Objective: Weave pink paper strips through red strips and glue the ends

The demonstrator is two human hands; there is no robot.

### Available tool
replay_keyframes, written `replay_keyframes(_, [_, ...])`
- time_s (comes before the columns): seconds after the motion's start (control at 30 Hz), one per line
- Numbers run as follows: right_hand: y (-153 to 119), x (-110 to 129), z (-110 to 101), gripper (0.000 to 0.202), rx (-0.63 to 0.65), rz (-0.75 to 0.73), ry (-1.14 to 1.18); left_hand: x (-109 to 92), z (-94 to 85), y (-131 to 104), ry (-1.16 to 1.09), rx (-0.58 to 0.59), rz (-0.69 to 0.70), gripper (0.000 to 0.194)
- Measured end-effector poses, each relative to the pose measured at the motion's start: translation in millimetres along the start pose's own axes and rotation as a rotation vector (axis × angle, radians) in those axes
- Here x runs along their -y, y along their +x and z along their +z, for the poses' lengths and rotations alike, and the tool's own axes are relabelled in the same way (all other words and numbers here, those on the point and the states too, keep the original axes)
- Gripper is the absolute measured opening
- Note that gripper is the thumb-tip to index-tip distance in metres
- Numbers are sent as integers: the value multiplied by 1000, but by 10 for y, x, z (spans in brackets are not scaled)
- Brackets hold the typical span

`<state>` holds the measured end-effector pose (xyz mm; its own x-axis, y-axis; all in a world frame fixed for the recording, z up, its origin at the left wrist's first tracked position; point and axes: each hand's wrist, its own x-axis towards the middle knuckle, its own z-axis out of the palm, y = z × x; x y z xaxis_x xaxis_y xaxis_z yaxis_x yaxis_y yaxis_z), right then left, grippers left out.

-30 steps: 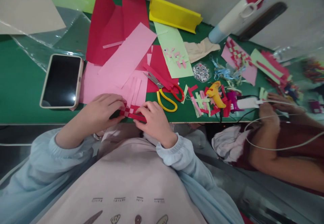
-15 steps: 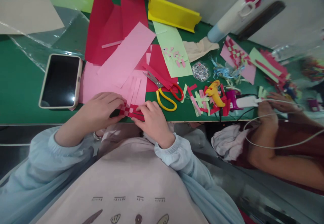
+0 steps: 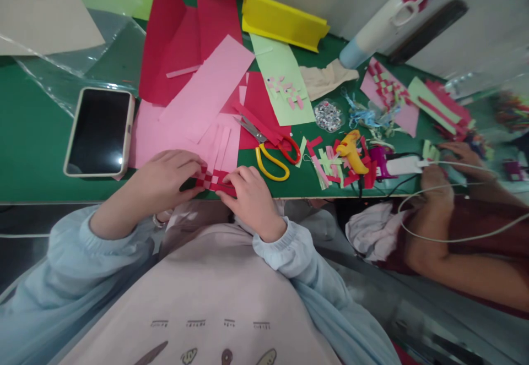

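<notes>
A small weave of red and pink paper strips (image 3: 211,179) lies at the table's front edge, its long pink strips pointing away from me. My left hand (image 3: 171,175) pinches the left end of the weave between thumb and fingers. On the other side, my right hand (image 3: 250,197) grips the ends of the red strips, thumb below and fingers on top. Pink paper sheets (image 3: 149,134) lie behind the weave. Scissors with red and yellow handles (image 3: 270,154) rest open, right of my right hand.
A phone (image 3: 99,132) lies at left. Red sheets (image 3: 177,40) and a yellow folded piece (image 3: 283,21) are behind. To the right are paper scraps (image 3: 326,164), a yellow glue gun (image 3: 352,150), googly eyes (image 3: 328,115), a bottle (image 3: 380,26) and another person's hands (image 3: 438,180).
My hands and the weave have barely moved; the fingers of my right hand have shifted very slightly. The other person's far hand has moved a little.
</notes>
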<state>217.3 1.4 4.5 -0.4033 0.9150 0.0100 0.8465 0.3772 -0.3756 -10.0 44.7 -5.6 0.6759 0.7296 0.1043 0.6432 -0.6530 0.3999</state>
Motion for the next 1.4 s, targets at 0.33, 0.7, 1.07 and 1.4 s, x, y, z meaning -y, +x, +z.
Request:
replay_keyframes(0.33, [20,-3,40,26,-30,16,25,-122,-50,37,146,72,-33,28])
replay_keyframes(0.7, [33,-19,39,26,-10,19,38,-166,-57,109,135,118,-78,26])
replay_keyframes(1.07, [34,-45,52,26,-13,1,38,-198,-58,110,109,116,-98,27])
replay_keyframes(1.4, [143,-61,1,42,-29,16,9,-150,-70,138,117,122,-96,37])
